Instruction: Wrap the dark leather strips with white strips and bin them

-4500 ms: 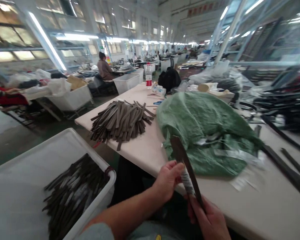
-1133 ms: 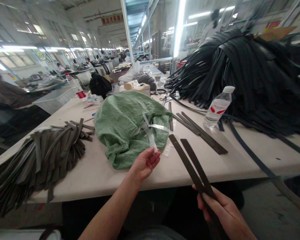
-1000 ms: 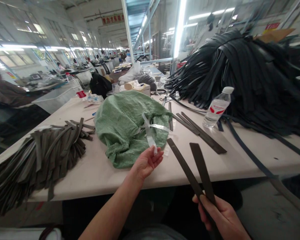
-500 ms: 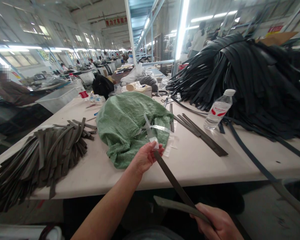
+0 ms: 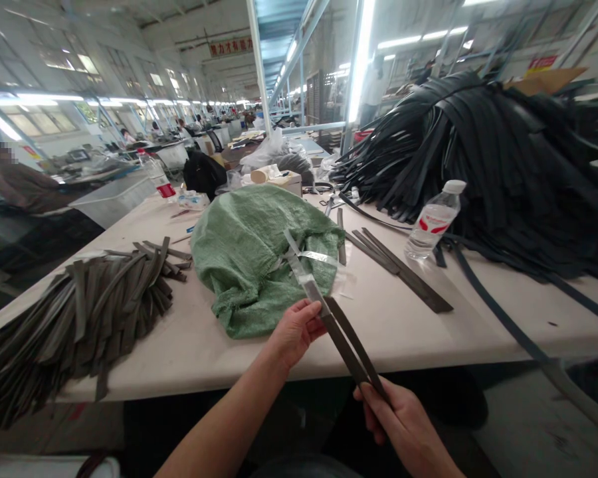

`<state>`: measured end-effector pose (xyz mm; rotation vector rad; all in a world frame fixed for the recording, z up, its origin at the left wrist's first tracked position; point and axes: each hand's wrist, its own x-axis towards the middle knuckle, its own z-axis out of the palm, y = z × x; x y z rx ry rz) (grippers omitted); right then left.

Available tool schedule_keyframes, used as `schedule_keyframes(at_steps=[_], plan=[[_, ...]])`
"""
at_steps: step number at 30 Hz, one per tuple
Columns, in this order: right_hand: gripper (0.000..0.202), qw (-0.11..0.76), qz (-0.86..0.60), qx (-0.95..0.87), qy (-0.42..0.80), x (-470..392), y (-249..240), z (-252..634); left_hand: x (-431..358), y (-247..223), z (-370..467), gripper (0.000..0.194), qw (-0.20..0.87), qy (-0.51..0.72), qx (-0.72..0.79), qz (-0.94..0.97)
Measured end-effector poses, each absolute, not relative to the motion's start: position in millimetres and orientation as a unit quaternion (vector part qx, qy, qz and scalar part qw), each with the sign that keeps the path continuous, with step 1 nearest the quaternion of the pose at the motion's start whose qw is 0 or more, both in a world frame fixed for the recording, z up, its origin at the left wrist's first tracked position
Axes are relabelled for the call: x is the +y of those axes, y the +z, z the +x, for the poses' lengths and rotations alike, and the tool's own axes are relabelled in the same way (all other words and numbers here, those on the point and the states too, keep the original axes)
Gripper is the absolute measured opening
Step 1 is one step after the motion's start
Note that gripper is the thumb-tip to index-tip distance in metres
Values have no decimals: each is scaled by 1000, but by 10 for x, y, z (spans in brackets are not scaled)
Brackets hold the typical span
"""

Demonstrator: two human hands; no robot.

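My left hand (image 5: 301,328) is closed, thumb and fingers pinching a dark grey-brown strap (image 5: 346,348) near its far end. A pale, shiny flat strip (image 5: 311,289) extends from that end toward the green woven sack (image 5: 259,232); whether it is joined to the strap I cannot tell. Closer to me, my right hand (image 5: 393,411) grips the same strap along with a second dark strap (image 5: 351,325). The two straps lie almost side by side, slanting up above the table's front edge. The straps' near ends are hidden by my right hand.
A heap of cut brown straps (image 5: 94,305) overhangs the table (image 5: 259,365) at left. Several loose straps (image 5: 408,279) lie right of the sack, beside a water bottle (image 5: 436,219). A large pile of black straps (image 5: 483,153) fills the right. A person (image 5: 20,179) sits far left.
The second strap has swung from pointing left to lying along the first one. My right hand has moved up and left, and my left hand has come slightly nearer, uncovering more of the pale strip.
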<state>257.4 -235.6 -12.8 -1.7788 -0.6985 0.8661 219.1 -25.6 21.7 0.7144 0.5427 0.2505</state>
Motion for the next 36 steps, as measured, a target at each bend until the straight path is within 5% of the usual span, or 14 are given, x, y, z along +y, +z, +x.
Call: schedule_keyframes(at_steps=[9, 14, 20, 26, 32, 36], plan=[[41, 550, -692, -338, 323, -1891, 77, 2629, -356, 320, 2008, 24, 864, 175, 205, 425], [45, 561, -702, -343, 273, -1819, 182, 2657, -422, 282, 1909, 23, 839, 101, 161, 510], [46, 545, -692, -350, 320, -1788, 90, 2602, -155, 531, 1995, 37, 830, 284, 196, 439], [46, 544, -699, -372, 278, -1730, 77, 2630, -382, 309, 1928, 31, 828, 175, 199, 495], [43, 522, -702, -388, 291, -1760, 10, 2559, -125, 496, 1979, 42, 847, 301, 209, 386], [44, 533, -704, -384, 269, -1692, -4, 2576, -267, 327, 1980, 36, 856, 245, 235, 391]])
